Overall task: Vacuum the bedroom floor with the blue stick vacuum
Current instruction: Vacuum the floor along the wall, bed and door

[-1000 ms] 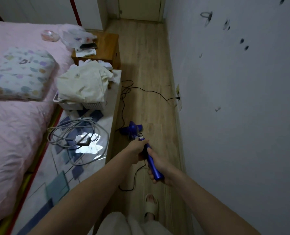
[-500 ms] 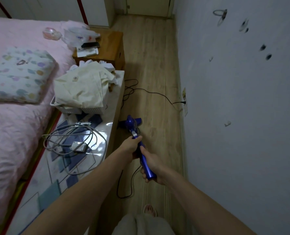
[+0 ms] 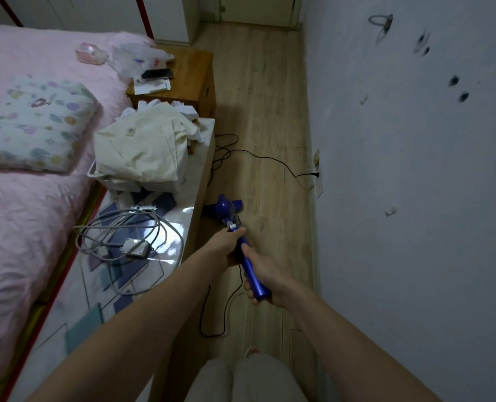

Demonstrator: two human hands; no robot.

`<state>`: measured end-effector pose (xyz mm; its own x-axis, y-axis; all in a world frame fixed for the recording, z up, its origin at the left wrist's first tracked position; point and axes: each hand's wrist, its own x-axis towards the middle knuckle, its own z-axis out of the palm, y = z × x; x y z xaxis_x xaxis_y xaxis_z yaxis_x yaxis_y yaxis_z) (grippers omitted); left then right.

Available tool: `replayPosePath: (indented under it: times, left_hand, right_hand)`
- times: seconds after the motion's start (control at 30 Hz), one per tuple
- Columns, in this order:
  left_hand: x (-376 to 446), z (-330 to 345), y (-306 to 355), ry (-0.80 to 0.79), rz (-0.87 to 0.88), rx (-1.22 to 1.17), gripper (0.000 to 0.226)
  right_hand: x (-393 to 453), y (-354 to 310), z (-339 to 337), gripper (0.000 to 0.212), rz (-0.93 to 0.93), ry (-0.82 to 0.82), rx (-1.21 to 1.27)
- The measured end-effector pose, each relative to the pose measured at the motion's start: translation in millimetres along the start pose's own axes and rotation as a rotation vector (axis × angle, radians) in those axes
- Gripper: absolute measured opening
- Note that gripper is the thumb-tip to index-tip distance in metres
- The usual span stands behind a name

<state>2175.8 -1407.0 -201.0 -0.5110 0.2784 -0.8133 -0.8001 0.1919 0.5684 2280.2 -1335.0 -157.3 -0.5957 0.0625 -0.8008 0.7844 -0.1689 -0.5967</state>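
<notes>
- between bed platform and wall: a person works the blue stick vacuum (image 3: 251,265) along a narrow strip of wooden floor (image 3: 267,117), its body low and close beside the low table (image 3: 189,204).
- left hand (image 3: 226,248) has its grip clenched high on the handle; right hand (image 3: 265,281) has its grip clenched around the handle's rear end.
- black power cord (image 3: 258,156) runs from the wall socket (image 3: 316,175) across the lane ahead, with a second loop lying on the boards just under the hands.
- judged from this view, a clean pass means slow, straight strokes beside the table edge, keeping the nozzle off the cord and the slack behind the feet.
</notes>
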Motion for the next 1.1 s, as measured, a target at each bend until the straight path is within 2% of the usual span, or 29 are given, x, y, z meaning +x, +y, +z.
replayPosePath:
  times: [0.13, 0.27, 0.47, 0.63, 0.83, 0.93, 1.1]
  left_hand:
    - [-7.1, 8.1, -13.2, -0.015, -0.043, 0.001, 0.028]
    - [-16.4, 14.0, -22.6, -0.036, -0.077, -0.002, 0.018]
    - [-16.0, -15.1, -15.9, 0.003, 0.004, 0.048, 0.027]
    - [-24.4, -18.0, -17.6, 0.002, 0.015, 0.051, 0.026]
    - [-52.2, -11.1, -41.2, -0.043, -0.072, 0.045, 0.036]
    - [-76.9, -22.4, -54.7, -0.084, -0.122, 0.058, 0.032]
    - [-113.5, -43.7, -79.7, -0.178, -0.198, 0.053, 0.043]
  right_hand:
    - [-12.5, 11.9, -14.9, 0.065, 0.055, -0.029, -0.021]
    - [-20.6, 23.7, -19.8, 0.064, 0.069, -0.012, -0.011]
    - [-12.4, 17.2, 19.5, 0.053, -0.002, 0.017, 0.0]
    - [-18.2, 17.9, 26.1, 0.056, 0.01, 0.005, 0.021]
    - [-55.2, 41.1, 22.6, 0.056, 0.062, 0.008, 0.016]
    - [-83.6, 51.8, 35.6, 0.065, 0.073, 0.034, -0.003]
    - [-124.1, 71.3, 64.6, 0.066, 0.101, 0.089, -0.006]
